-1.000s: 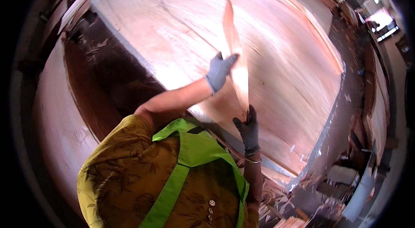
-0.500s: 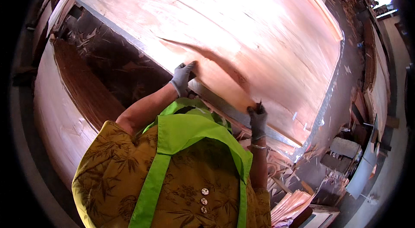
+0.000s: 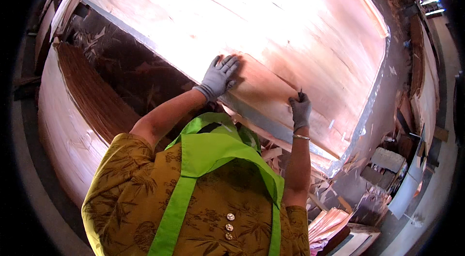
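Observation:
A broad, pale veneer sheet point(image 3: 310, 47) covers the work table. My left hand point(image 3: 220, 75), in a grey glove, lies flat with its fingers stretched out on a loose veneer strip point(image 3: 261, 81) along the near edge. My right hand point(image 3: 301, 112), also gloved, is closed at the right end of that strip. From its fist pokes the dark tip of a small tool point(image 3: 301, 92); the rest is hidden by the fingers, so its kind does not show.
The table's grey edge point(image 3: 261, 119) runs along the near side. At left stands a tall stack of veneer point(image 3: 92, 91), with scraps on the floor beside it. Grey blocks point(image 3: 387, 160) and more offcuts point(image 3: 329, 222) lie at lower right.
My left hand went from gripping the strip's edge to lying flat on it, farther in. My right hand moved up and slightly right. The raised veneer now lies flatter.

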A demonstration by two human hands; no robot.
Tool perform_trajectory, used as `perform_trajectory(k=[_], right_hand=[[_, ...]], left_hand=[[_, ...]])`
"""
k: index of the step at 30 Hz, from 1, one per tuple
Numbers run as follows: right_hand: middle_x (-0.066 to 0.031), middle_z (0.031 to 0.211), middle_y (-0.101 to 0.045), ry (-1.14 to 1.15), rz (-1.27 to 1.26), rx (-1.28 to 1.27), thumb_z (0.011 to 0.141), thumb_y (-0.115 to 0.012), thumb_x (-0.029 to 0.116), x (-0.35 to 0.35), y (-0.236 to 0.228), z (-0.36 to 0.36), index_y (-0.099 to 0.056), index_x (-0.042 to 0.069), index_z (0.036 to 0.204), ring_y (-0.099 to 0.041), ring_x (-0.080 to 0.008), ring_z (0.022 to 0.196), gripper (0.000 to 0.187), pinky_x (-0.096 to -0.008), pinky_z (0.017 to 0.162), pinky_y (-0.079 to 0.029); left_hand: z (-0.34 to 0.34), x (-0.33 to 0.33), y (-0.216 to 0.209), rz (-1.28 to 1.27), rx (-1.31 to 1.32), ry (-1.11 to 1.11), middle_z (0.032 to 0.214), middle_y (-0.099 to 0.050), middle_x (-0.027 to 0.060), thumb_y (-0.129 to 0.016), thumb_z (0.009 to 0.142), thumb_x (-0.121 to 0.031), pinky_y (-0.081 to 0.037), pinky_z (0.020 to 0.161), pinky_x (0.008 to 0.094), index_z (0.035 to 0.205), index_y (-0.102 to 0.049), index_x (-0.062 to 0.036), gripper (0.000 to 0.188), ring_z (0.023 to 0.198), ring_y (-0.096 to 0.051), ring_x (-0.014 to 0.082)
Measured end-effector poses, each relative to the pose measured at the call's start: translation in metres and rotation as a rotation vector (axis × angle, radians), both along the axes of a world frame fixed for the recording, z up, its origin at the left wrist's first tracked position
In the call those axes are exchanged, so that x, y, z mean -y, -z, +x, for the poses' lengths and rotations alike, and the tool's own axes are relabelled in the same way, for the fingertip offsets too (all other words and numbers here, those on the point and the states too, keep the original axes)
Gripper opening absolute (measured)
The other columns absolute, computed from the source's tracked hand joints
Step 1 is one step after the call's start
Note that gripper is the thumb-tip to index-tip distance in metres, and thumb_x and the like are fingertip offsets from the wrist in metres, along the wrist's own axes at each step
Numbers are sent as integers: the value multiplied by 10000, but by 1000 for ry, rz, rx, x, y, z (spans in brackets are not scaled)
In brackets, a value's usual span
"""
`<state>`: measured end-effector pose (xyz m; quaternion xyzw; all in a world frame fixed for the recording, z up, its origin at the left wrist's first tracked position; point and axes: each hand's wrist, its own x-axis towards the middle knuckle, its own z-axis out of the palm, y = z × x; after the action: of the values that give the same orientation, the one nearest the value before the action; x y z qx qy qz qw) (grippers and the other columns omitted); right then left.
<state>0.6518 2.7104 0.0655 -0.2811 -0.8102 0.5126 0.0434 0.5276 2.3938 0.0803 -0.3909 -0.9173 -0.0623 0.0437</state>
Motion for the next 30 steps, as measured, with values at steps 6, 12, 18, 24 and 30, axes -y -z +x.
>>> perform_trajectory(k=[6, 12, 18, 24, 30], right_hand=[[-107, 823, -630, 151, 302, 90, 756, -650, 74, -33, -2, 17, -565, -32, 1066, -589, -196, 692, 339, -298, 647, -487], [-206, 952, -605, -213, 669, -246, 853, -501, 94, 22, -49, -14, -520, 26, 1161, -594, -360, 839, 316, -430, 729, -479], [-148, 632, -607, -643, 931, -56, 885, -476, 273, 74, -23, -74, -560, 92, 911, -596, -338, 548, 201, -466, 493, -458], [-102, 614, -627, -900, 1066, 68, 873, -461, 193, 116, -20, -141, -571, 102, 903, -640, -291, 568, 146, -440, 473, -482], [-143, 668, -646, -851, 998, 211, 899, -442, 244, 103, -19, -135, -570, 64, 932, -652, -330, 618, 223, -460, 536, -510]], left_hand=[[9, -33, 13, 91, -36, 25, 1393, -380, 85, -500, 837, -413, -161, 1101, 478, 1279, -461, -75, 558, 1321, -299, 227], [-12, -25, 29, 186, -104, -10, 1253, -489, 43, -512, 789, -240, -246, 1077, 440, 1150, -560, -146, 376, 1223, -399, 223], [-17, -31, 31, 494, -74, -39, 1129, -531, 123, -606, 745, -162, -350, 993, 436, 1046, -564, -64, 319, 1114, -473, 289], [-17, -26, 38, 525, -62, -85, 1069, -539, 140, -601, 759, -184, -372, 971, 424, 1005, -561, -30, 293, 1068, -489, 309], [-16, -27, 29, 499, -100, -67, 1052, -549, 116, -607, 750, -182, -391, 950, 429, 1077, -598, -116, 333, 1063, -494, 293]])
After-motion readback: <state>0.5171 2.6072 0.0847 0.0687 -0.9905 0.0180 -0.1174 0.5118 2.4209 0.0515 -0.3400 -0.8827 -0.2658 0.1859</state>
